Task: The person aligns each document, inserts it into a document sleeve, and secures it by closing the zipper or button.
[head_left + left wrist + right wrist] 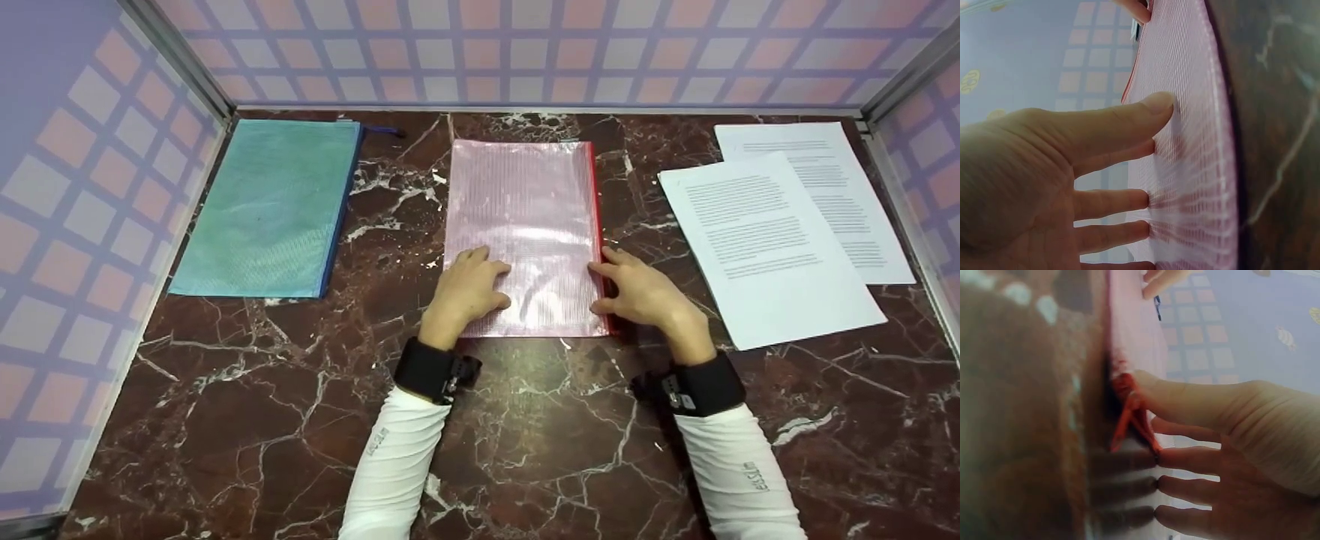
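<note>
A pink translucent zip pouch (525,202) lies flat on the table, with its red zip edge (597,210) on the right. My left hand (466,291) rests on the pouch's lower left part, its fingertips touching the ribbed surface. In the left wrist view, the thumb (1112,124) and fingers are spread and fairly straight. At the lower right, my right hand (643,291) touches the zip edge with thumb and fingertips. The right wrist view shows a red zip pull (1123,424) beside the thumb, while the other fingertips meet the table.
To the left lies a green zip pouch (270,210) with a blue zip edge. Two overlapping stacks of printed paper, a front one (765,247) and a rear one (847,195), lie on the right. Checked panels (525,56) border the marble-patterned table (540,450).
</note>
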Motion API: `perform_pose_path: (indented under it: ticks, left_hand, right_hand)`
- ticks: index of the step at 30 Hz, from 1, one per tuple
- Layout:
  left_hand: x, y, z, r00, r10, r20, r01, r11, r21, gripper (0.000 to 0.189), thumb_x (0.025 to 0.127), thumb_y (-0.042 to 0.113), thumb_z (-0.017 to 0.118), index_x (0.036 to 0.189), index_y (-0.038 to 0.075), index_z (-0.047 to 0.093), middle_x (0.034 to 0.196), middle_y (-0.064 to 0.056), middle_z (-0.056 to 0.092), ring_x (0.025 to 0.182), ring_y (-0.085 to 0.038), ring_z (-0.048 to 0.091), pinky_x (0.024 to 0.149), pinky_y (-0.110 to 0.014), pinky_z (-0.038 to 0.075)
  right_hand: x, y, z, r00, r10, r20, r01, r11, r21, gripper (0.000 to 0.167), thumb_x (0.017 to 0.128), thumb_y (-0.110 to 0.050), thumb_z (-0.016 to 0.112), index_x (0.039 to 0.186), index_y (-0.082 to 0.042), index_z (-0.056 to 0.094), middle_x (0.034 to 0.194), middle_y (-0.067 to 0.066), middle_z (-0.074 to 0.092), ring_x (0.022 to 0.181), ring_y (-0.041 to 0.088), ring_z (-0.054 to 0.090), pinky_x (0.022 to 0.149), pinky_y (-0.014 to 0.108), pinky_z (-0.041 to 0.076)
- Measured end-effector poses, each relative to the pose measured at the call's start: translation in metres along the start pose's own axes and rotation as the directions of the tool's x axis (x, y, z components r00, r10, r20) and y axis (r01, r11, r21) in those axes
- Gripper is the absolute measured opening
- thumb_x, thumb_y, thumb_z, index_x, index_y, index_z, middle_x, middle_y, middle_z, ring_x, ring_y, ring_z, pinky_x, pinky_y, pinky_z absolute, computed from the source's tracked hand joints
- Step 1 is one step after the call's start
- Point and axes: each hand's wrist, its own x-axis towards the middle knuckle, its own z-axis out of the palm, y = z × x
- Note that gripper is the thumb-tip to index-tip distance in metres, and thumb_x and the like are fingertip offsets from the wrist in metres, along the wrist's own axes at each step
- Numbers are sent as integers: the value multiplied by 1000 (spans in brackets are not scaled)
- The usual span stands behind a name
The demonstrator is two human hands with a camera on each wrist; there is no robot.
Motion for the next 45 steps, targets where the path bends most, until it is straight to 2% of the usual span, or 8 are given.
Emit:
perform_pose_path:
  ticks: [8, 15, 20, 23, 27, 34, 40, 45]
  left_hand:
    - [3, -6, -2, 1000, -27, 0, 27, 999, -22, 61, 81, 29, 76, 139, 22, 58, 162, -15, 33, 150, -36, 31, 121, -54, 31]
    - [5, -16, -4, 999, -27, -38, 27, 1000, -13, 60, 81, 29, 74, 138, 19, 59, 158, -17, 38, 148, -38, 32, 121, -53, 32]
    - [5, -18, -4, 999, -36, -39, 35, 999, -23, 62, 80, 30, 75, 139, 19, 59, 158, -18, 37, 148, -40, 31, 121, -54, 30]
    - [5, -18, -4, 998, -44, -34, 43, 999, -24, 62, 81, 31, 75, 140, 20, 58, 159, -17, 36, 149, -39, 30, 122, -54, 29]
    - [6, -18, -4, 998, -50, -30, 50, 999, -21, 62, 81, 31, 74, 140, 21, 57, 160, -17, 35, 150, -38, 29, 122, -55, 29]
    - [4, -16, -5, 999, -37, -34, 36, 999, -21, 62, 81, 32, 75, 139, 21, 58, 159, -16, 36, 149, -39, 31, 119, -56, 32]
    - [3, -16, -5, 998, -38, -44, 37, 999, -10, 60, 81, 33, 74, 138, 22, 59, 157, -16, 39, 148, -38, 33, 118, -54, 35]
    - [4, -17, -4, 998, -41, -52, 41, 999, -15, 59, 81, 33, 73, 138, 22, 60, 158, -15, 39, 148, -37, 33, 117, -54, 36]
  right_hand:
    - [2, 0, 6, 999, -35, -11, 35, 999, -2, 71, 90, -28, 70, 150, -5, 40, 163, 26, 19, 150, 50, 18, 121, 62, 24]
    - [6, -3, 13, 998, -63, 7, 63, 997, 34, 69, 96, -35, 62, 154, -9, 34, 165, 24, 12, 151, 50, 8, 121, 68, 10]
    - [3, -1, 6, 998, -55, 27, 52, 994, 101, 70, 98, -40, 59, 155, -11, 31, 165, 23, 10, 153, 46, 7, 123, 63, 11]
    - [-1, 7, -1, 999, -42, 9, 41, 991, 131, 70, 99, -40, 57, 155, -9, 29, 165, 23, 11, 153, 45, 9, 124, 61, 13]
    - [-8, 21, -13, 1000, -12, -21, 15, 988, 153, 69, 100, -39, 55, 155, -7, 29, 165, 23, 11, 152, 47, 9, 123, 62, 13]
    - [-21, 52, -28, 996, 88, -27, -81, 980, 181, 73, 101, -39, 53, 156, -3, 22, 165, 27, 5, 151, 51, 7, 121, 67, 11]
    - [-28, 74, -34, 986, 165, -21, -157, 965, 212, 78, 101, -39, 52, 156, 2, 15, 162, 34, -1, 148, 56, -3, 120, 69, 5]
    - [-31, 81, -35, 969, 248, -3, -245, 957, 156, 82, 102, -42, 49, 154, 8, 11, 156, 43, -6, 144, 63, -6, 118, 72, 6]
